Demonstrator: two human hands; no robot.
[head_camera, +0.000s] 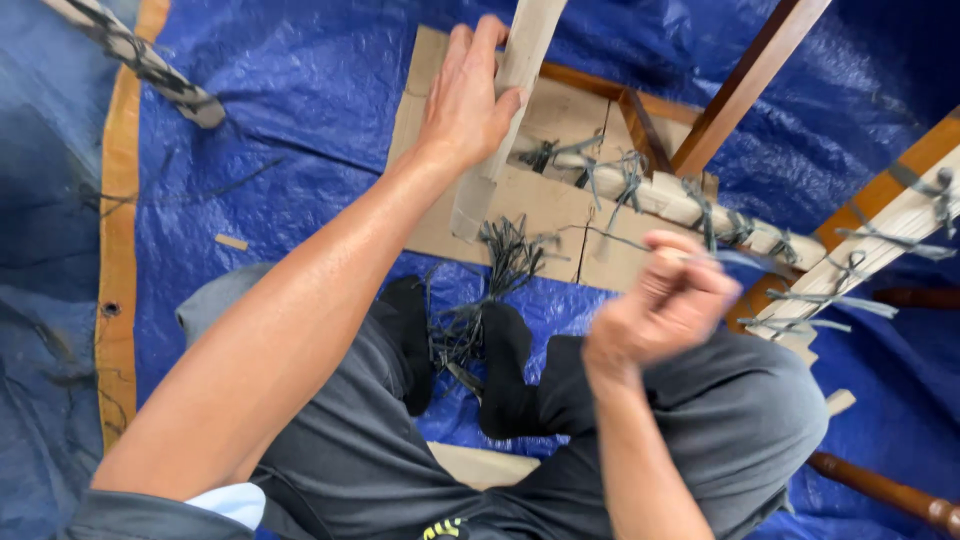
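Note:
My left hand grips an upright pale wooden slat that stands on a sheet of cardboard. My right hand is blurred and closed, pinching a thin grey strip that runs toward a horizontal pale bar. That bar is bound with several grey ties to a wooden frame. A bundle of loose grey strips lies between my feet in black socks.
A blue tarp with an orange edge covers the ground. Brown wooden frame pieces rise at the upper right. Another tied slat lies at the right, a bound stick at the upper left, and a turned wooden leg at the lower right.

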